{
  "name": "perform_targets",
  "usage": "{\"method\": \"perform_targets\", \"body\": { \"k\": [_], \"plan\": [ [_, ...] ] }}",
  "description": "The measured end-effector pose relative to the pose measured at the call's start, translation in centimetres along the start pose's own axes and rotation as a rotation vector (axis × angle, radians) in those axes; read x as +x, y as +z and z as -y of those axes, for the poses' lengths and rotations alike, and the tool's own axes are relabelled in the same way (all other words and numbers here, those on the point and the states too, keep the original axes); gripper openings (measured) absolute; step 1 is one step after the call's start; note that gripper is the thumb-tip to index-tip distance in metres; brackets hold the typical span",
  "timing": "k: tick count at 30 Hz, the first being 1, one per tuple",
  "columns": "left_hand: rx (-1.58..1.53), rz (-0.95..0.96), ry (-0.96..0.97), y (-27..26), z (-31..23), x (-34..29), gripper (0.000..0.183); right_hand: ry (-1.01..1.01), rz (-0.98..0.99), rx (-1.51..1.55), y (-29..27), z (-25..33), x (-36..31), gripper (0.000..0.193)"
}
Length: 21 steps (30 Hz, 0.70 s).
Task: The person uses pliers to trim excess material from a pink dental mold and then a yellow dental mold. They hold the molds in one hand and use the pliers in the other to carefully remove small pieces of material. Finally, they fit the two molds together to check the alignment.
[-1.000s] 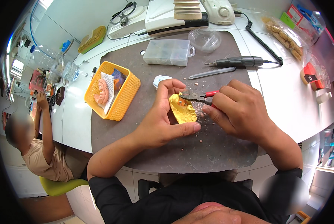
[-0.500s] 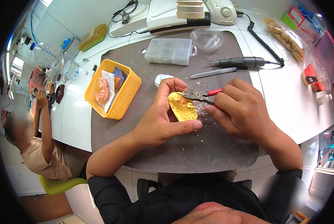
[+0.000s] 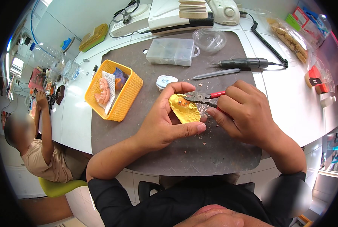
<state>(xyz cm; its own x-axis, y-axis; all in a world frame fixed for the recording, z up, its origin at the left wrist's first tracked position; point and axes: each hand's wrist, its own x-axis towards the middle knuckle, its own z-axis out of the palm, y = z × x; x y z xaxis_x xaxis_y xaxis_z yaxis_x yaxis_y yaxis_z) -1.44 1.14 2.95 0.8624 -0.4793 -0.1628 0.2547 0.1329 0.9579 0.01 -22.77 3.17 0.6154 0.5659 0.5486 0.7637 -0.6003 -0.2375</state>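
Note:
A yellow plaster dental model (image 3: pixel 185 110) with small metal posts and an orange-pink patch is gripped between the thumb and fingers of my left hand (image 3: pixel 164 121). My right hand (image 3: pixel 242 108) is closed round the red handles of a pair of pliers (image 3: pixel 203 98). The jaws of the pliers reach the upper edge of the model, by the metal posts; whether they bite on anything is too small to tell. Pale crumbs lie on the grey mat (image 3: pixel 169 159) under and around the model. A small white lidded container (image 3: pixel 166 80) stands just beyond my left fingers.
Left of my hands stands a yellow basket (image 3: pixel 126 100) holding a pink dental model (image 3: pixel 104 92). Beyond lie a clear plastic case (image 3: pixel 171 52), a round clear tub (image 3: pixel 210 40), a pen (image 3: pixel 216 73) and a corded handpiece (image 3: pixel 241 63). Another person (image 3: pixel 48 151) sits far left.
My left fingers have shifted slightly down, so more of the white container shows. The dental model has tilted a little, and the pliers stay at its upper edge.

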Motion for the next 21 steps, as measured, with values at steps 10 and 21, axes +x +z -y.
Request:
{"method": "perform_targets", "body": {
  "k": [10, 21],
  "plan": [
    [-0.083, 0.019, 0.034, 0.0, 0.4, 0.0, 0.074, -0.019, -0.030, -0.029, 0.7, 0.3, -0.3, 0.027],
    [-0.197, -0.014, 0.077, 0.0, 1.3, 0.3, 0.047, -0.005, -0.018, -0.066, 1.0, 0.2, -0.2, 0.024]
  ]
}}
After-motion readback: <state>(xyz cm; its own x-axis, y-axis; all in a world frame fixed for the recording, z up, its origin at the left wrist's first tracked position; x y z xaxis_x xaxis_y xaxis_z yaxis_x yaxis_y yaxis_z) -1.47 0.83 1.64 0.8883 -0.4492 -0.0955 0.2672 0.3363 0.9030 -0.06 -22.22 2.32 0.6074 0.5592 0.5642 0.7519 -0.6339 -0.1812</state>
